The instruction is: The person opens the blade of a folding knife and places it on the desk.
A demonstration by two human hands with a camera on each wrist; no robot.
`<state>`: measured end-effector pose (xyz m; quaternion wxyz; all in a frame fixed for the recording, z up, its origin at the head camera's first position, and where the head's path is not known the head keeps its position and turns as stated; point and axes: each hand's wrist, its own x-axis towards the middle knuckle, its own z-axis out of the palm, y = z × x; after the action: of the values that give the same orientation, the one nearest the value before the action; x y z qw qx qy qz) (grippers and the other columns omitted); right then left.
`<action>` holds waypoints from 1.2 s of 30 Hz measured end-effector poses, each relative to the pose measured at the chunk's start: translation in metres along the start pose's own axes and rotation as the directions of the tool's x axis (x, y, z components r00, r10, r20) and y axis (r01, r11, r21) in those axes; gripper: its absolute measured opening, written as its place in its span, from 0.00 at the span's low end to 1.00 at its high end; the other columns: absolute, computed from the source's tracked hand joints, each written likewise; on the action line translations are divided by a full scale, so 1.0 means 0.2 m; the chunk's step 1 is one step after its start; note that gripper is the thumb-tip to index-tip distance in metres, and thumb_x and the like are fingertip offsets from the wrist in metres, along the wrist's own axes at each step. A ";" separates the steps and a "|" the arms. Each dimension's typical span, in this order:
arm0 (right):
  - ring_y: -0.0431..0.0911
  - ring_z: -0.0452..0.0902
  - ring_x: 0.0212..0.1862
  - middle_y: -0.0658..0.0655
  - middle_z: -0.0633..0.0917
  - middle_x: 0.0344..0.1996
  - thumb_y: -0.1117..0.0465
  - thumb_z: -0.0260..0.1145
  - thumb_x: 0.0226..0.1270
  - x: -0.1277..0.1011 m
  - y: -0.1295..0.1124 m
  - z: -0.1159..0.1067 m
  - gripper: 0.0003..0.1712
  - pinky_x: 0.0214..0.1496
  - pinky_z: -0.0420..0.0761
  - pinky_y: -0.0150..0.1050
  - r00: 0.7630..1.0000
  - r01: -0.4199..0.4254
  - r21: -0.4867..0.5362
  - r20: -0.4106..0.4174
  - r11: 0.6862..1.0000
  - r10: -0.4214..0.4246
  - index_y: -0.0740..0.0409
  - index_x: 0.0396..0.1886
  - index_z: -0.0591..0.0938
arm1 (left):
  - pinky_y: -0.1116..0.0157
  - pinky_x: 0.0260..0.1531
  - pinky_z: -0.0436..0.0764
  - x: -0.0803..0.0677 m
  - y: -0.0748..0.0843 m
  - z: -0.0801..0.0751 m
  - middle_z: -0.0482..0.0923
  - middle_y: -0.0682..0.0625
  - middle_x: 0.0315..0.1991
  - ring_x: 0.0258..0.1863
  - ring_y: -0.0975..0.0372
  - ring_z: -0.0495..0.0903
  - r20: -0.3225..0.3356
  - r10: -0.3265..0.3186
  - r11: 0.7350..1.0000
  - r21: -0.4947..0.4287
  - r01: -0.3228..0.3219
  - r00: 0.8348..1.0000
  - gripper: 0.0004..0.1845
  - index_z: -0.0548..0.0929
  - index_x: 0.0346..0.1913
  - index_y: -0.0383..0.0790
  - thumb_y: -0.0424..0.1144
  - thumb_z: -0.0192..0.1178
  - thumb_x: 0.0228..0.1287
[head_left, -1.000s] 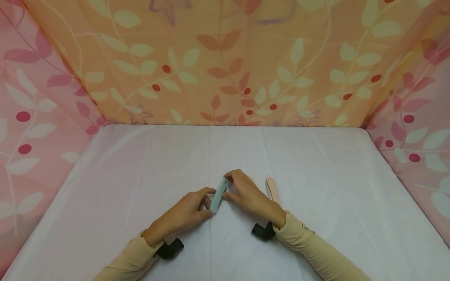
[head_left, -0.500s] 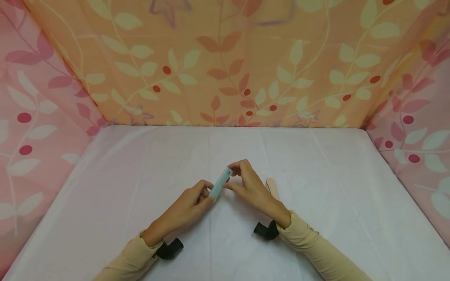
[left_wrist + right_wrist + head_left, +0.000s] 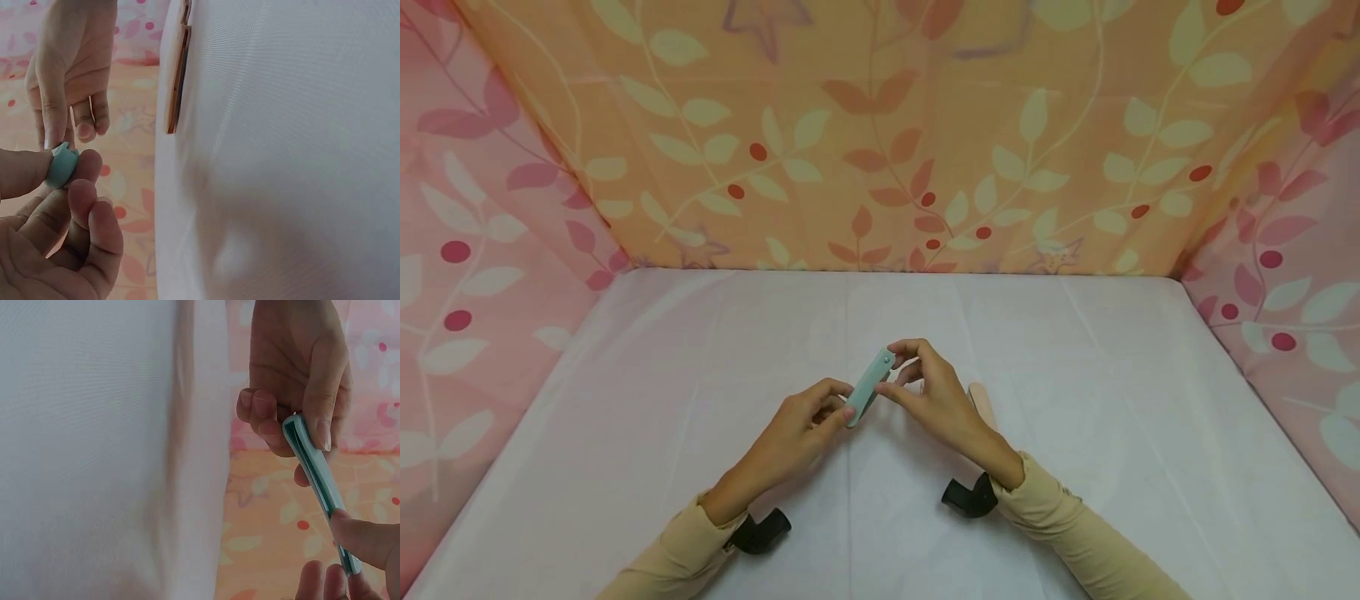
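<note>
A slim mint-green handle (image 3: 869, 388), with a small round rivet near its far end, is held slantwise above the table between my hands. Along its side, in the right wrist view, runs a dark slot (image 3: 320, 478). My left hand (image 3: 796, 427) pinches the near end between thumb and fingers. Thumb against the side, my right hand (image 3: 936, 400) holds the riveted end by its fingertips. The left wrist view shows the mint-green handle (image 3: 62, 167) nearly end-on, its far part hidden. Which kind of folding tool it is, I cannot tell.
A pale pink, two-layered slim piece (image 3: 981, 402) lies on the white-covered table (image 3: 737, 333), partly hidden behind my right wrist. Black wrist cameras hang under both forearms. Patterned orange cloth (image 3: 865, 133) stands at the back, pink cloth at the sides.
Both hands have lifted the mint-green handle up and away from me, turning its riveted face into view. My right fingers have spread higher at its far end. The pale pink piece stays put.
</note>
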<state>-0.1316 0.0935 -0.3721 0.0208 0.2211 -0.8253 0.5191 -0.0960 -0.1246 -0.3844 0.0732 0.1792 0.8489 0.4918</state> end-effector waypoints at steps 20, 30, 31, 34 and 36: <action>0.47 0.87 0.44 0.62 0.90 0.35 0.56 0.61 0.74 0.01 0.02 -0.02 0.13 0.52 0.80 0.42 0.966 -0.162 0.127 0.222 0.979 0.131 0.62 0.44 0.82 | 0.70 0.35 0.77 0.00 0.00 0.01 0.87 0.42 0.39 0.35 0.54 0.83 -0.017 0.033 0.998 -0.059 -0.034 0.999 0.12 0.75 0.54 0.35 0.36 0.58 0.73; 0.46 0.86 0.40 0.63 0.89 0.32 0.60 0.62 0.73 0.02 0.03 -0.02 0.09 0.49 0.82 0.46 0.966 -0.172 0.145 0.221 0.974 0.137 0.63 0.40 0.82 | 0.70 0.32 0.76 0.01 -0.02 0.02 0.87 0.41 0.38 0.32 0.56 0.81 -0.012 0.060 0.997 -0.055 -0.061 0.998 0.11 0.74 0.53 0.33 0.34 0.58 0.72; 0.47 0.86 0.40 0.63 0.89 0.32 0.60 0.63 0.73 0.02 0.04 -0.02 0.09 0.48 0.82 0.44 0.965 -0.168 0.143 0.225 0.975 0.134 0.63 0.40 0.82 | 0.71 0.32 0.76 0.01 -0.02 0.02 0.87 0.41 0.37 0.31 0.56 0.81 -0.012 0.062 0.997 -0.048 -0.062 0.998 0.11 0.75 0.52 0.33 0.34 0.58 0.72; 0.52 0.87 0.40 0.63 0.89 0.32 0.59 0.63 0.72 0.02 0.05 -0.03 0.10 0.46 0.81 0.40 0.964 -0.151 0.118 0.238 0.981 0.120 0.63 0.38 0.82 | 0.71 0.31 0.76 0.01 -0.02 0.02 0.86 0.42 0.36 0.30 0.58 0.80 -0.019 0.062 0.998 -0.025 -0.062 0.998 0.11 0.75 0.52 0.34 0.33 0.58 0.71; 0.55 0.87 0.40 0.63 0.89 0.31 0.59 0.64 0.72 0.03 0.05 -0.04 0.09 0.45 0.80 0.37 0.964 -0.137 0.101 0.244 0.985 0.109 0.62 0.37 0.82 | 0.71 0.31 0.76 0.01 -0.02 0.02 0.86 0.42 0.36 0.30 0.57 0.80 -0.027 0.066 0.998 -0.017 -0.066 0.997 0.11 0.75 0.52 0.34 0.33 0.58 0.71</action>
<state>-0.1420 0.1028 -0.3746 -0.1234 0.2306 -0.8021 0.5368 -0.0975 -0.1222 -0.3891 0.0474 0.2000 0.8389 0.5039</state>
